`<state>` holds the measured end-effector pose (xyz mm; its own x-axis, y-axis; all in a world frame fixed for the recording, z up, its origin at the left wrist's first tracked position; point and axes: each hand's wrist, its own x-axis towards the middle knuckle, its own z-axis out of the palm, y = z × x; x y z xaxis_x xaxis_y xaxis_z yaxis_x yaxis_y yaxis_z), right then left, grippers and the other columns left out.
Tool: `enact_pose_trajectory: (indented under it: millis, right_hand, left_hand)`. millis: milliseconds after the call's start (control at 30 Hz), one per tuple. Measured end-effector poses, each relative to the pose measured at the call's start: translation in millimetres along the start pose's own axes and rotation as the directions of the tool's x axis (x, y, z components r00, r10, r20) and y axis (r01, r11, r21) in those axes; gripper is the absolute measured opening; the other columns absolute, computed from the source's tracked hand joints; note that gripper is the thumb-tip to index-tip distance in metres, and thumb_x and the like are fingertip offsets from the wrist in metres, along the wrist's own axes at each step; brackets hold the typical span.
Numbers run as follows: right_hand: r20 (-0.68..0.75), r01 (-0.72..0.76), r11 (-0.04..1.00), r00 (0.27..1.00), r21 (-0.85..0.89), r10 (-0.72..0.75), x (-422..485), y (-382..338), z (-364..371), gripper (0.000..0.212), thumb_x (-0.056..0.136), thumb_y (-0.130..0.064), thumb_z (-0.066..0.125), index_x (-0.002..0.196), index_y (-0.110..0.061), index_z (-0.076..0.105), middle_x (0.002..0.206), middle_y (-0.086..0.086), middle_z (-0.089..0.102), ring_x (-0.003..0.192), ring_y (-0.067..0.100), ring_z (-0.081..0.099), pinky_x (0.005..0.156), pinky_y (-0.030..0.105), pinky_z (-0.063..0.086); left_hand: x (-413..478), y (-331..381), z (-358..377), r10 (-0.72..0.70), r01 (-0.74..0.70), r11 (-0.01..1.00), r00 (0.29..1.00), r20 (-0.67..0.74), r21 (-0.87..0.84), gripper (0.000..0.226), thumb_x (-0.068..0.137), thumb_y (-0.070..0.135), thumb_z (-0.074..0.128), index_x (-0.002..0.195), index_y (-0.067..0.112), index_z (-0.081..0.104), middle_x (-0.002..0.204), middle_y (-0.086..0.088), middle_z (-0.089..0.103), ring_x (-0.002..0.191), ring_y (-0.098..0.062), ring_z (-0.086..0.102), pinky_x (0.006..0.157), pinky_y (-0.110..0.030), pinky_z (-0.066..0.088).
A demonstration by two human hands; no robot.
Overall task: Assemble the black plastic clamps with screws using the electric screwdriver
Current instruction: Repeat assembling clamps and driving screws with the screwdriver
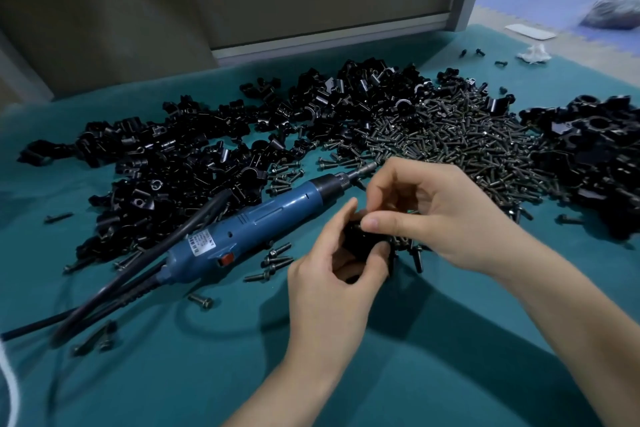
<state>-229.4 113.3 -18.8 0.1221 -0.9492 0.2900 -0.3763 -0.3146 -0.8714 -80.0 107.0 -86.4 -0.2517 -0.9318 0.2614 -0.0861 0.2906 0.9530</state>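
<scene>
My left hand (332, 274) grips a black plastic clamp (360, 237) just above the teal cloth, near the middle of the view. My right hand (436, 211) curls over the clamp from the right, thumb and fingers pinching at its top; what it pinches is hidden. Several screws (414, 255) stick out below the two hands. The blue electric screwdriver (252, 229) lies on the cloth to the left of my hands, bit pointing up and right, with neither hand on it.
A wide heap of loose black clamp parts (214, 149) spreads behind the screwdriver. A pile of dark screws (460, 139) lies behind my right hand, and more black parts (595, 156) sit at the right. The black cable (114, 295) runs to the left. Stray screws (275, 262) dot the cloth.
</scene>
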Motion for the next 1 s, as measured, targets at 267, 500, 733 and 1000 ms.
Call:
enact_pose_trajectory:
  millis: [267,500,733,1000]
  right_hand:
    - [0.065,-0.096,0.991,0.994,0.092,0.091,2.7,8.9,3.5,0.018,0.076,-0.029,0.07,0.083,-0.014,0.062,0.072,-0.012,0.059,0.07,0.008,0.053,0.067,0.021,0.046]
    - [-0.007,-0.151,0.981,0.988,0.123,0.152,2.0,5.3,17.6,0.034,0.079,-0.046,0.056,0.09,-0.017,0.072,0.09,0.004,0.066,0.076,0.04,0.061,0.067,0.045,0.054]
    - [0.025,-0.288,0.913,0.956,0.289,0.293,2.3,5.6,9.3,0.033,0.078,-0.042,0.06,0.084,-0.011,0.07,0.083,0.024,0.06,0.077,0.026,0.054,0.069,0.053,0.04]
    - [-0.053,-0.314,0.878,0.933,0.361,0.356,2.1,5.5,20.2,0.029,0.078,-0.043,0.064,0.059,-0.022,0.059,0.06,0.001,0.054,0.049,0.011,0.049,0.04,0.021,0.039]
  left_hand:
    - [0.0,5.1,-1.6,0.068,-0.066,0.997,0.997,-0.035,0.037,0.07,0.075,0.032,0.068,0.138,0.043,0.042,0.09,0.03,0.07,0.077,0.006,0.067,0.073,-0.004,0.045]
    - [-2.5,5.1,-3.1,0.06,-0.06,0.998,0.998,-0.026,-0.008,0.065,0.073,0.055,0.062,0.132,0.066,0.037,0.093,0.024,0.071,0.083,-0.01,0.072,0.085,-0.039,0.057]
    - [-2.0,0.2,3.1,-0.005,0.023,0.978,0.996,0.088,-0.207,0.071,0.065,0.037,0.08,0.121,0.068,0.048,0.094,0.013,0.072,0.076,-0.01,0.073,0.075,-0.015,0.054]
    - [-2.3,0.5,0.7,0.03,-0.031,1.0,0.998,0.058,0.004,0.063,0.077,0.03,0.078,0.123,0.06,0.047,0.085,0.016,0.073,0.064,-0.011,0.072,0.065,-0.02,0.056]
